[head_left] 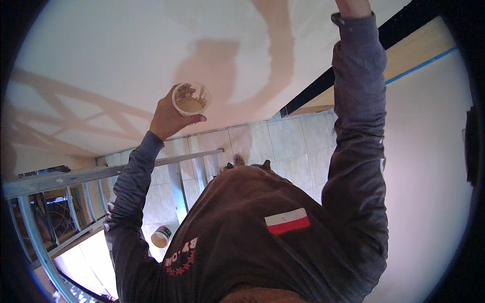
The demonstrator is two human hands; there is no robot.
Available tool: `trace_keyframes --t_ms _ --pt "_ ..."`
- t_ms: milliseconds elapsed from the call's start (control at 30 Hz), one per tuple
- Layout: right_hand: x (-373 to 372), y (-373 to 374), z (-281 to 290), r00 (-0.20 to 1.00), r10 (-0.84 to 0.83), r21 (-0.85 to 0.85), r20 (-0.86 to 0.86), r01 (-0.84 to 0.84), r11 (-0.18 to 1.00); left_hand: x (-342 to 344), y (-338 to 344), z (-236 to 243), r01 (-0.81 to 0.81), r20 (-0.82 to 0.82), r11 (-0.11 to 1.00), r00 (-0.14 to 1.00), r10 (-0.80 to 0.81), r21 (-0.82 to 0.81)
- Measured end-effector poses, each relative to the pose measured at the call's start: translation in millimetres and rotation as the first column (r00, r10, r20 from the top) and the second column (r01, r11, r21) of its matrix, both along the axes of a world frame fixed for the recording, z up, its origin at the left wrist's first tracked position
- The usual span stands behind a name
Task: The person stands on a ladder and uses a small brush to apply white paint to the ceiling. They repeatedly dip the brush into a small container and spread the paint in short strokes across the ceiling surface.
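Note:
My left hand (171, 117) is wrapped round a clear cup (192, 99), held in front of the pale wall (121, 65). Some beige liquid lies in the bottom of the cup, and brownish smears cling to its inner side. My right arm (356, 81) stretches up along the wall. Only the wrist and the base of my right hand (353, 7) show at the top edge, so its fingers and anything in them are out of the picture. A shadow of an arm falls on the wall between my hands.
A metal ladder (65, 183) stands at the left, close to my left forearm. On the tiled floor (252, 141) below is a bucket or tin (161, 237). A dark frame edge (313, 93) and a blue strip (420, 65) run diagonally at the right.

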State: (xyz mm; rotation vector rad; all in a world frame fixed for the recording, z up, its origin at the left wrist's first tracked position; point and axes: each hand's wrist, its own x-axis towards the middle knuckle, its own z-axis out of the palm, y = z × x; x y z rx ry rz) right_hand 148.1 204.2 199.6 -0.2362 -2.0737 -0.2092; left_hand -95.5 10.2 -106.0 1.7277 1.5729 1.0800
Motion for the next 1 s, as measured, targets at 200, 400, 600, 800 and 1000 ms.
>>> trace_keyframes --t_ms 200,400,600,800,1000 --pt "57 -21 -148 0.942 -0.096 -0.418 0.322 0.232 0.878 2 -2 0 -0.004 0.011 1.0 1.0 0.003 0.007" --pt "93 -5 -341 0.833 0.038 -0.607 0.552 0.37 0.704 4 4 -6 0.012 0.026 1.0 1.0 -0.013 0.012" --pt "121 46 -343 0.862 -0.033 -0.51 0.507 0.33 0.794 3 3 -4 0.019 0.046 0.999 0.999 -0.018 -0.038" --pt "148 61 -222 0.847 -0.228 -0.215 0.48 0.365 0.906 2 6 -7 0.05 0.095 0.998 0.994 -0.045 -0.046" --pt "146 11 -119 0.94 -0.297 -0.258 0.167 0.332 0.907 1 3 -12 0.037 0.161 0.999 0.986 -0.033 -0.026"
